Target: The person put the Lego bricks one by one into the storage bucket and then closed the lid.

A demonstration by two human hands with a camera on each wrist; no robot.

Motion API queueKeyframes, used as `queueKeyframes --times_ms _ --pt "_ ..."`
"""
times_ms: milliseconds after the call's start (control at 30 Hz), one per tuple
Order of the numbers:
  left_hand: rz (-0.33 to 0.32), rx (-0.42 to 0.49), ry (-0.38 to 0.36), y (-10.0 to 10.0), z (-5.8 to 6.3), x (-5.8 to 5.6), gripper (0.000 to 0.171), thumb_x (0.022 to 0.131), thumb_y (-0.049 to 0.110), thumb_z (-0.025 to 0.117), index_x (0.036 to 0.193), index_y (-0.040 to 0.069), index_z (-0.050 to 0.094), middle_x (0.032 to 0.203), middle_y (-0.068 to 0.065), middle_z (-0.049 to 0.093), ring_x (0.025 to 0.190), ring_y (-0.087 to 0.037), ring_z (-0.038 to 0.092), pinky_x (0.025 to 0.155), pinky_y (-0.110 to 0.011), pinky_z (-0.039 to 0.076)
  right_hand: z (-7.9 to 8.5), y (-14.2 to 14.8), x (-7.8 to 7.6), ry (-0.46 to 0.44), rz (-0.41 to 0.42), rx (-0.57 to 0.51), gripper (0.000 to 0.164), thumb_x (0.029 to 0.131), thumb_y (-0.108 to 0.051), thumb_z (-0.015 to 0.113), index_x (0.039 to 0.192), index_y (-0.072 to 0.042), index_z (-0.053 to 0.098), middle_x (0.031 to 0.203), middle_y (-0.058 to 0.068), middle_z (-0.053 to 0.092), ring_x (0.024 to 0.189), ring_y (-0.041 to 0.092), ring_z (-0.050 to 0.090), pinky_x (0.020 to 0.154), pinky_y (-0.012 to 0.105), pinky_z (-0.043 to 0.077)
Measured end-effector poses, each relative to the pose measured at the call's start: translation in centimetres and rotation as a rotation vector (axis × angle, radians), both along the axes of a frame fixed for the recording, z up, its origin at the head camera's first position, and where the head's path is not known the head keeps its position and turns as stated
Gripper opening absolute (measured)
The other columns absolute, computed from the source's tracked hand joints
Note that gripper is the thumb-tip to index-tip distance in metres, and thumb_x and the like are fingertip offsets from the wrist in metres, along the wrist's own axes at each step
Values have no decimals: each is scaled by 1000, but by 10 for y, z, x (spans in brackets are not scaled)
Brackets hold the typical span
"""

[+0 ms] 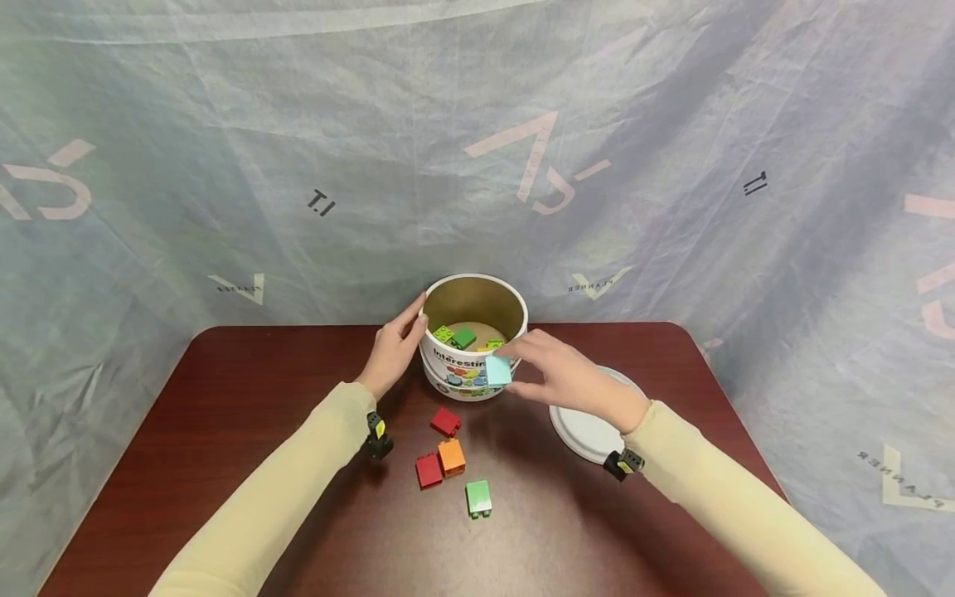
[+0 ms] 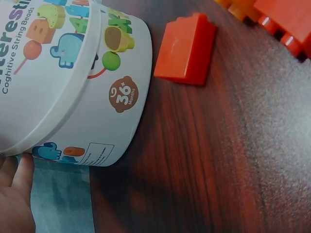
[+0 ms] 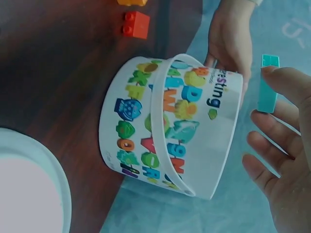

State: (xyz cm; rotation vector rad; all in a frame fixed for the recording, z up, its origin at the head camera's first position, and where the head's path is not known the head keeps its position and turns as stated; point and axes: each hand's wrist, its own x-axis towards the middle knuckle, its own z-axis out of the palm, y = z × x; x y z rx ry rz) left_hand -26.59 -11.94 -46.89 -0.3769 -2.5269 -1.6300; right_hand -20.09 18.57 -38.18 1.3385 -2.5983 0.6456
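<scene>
In the head view, soft, fairly even light falls on the grey cloth (image 1: pixel 403 108), with gentle shading along its folds. The desk (image 1: pixel 246 398) shows a dull sheen toward the front, and blurry-edged shadows lie below the left sleeve (image 1: pixel 283 473) and right sleeve (image 1: pixel 731 497). The outer edges look stretched, as through a wide lens. The left wrist picture has whitish glare on the desk at far right and darker shade below the tub (image 2: pixel 82 77). The right wrist picture is dim and bluish, its lid (image 3: pixel 29 199) washed out.

Pale grey printed cloth (image 1: pixel 418 166) behind a dark reddish-brown table (image 1: pixel 254 398)
</scene>
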Motion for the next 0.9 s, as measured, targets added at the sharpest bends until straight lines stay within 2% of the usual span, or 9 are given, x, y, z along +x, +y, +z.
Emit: queueKeyframes --times_ms 100,400,600,900 --pt "-2 -4 -4 0 1 0 55 111 39 51 162 27 40 165 6 39 150 -19 39 120 -45 39 3 -1 -5 -11 -11 0 43 89 -19 84 128 -6 70 121 3 72 111 22 61 95 40 53" --pt "-4 -24 3 1 4 1 55 111 35 50 164 23 37 166 6 36 151 -20 38 121 -45 37 9 -3 -21 -55 -53 9 44 92 -19 81 132 -6 68 125 5 70 110 27 59 91 41 53" --pt "-7 -36 0 1 4 1 56 112 35 49 165 24 35 167 6 34 152 -20 37 121 -46 36 13 -5 -34 -69 -85 2 45 93 -20 79 132 -3 67 126 8 69 110 28 58 90 42 52" --pt "7 -48 -4 2 5 0 55 111 36 50 164 26 36 166 6 36 151 -20 38 121 -45 37 11 -7 -55 -92 -152 25 48 96 -22 76 137 -2 63 133 15 65 122 31 56 102 49 50"
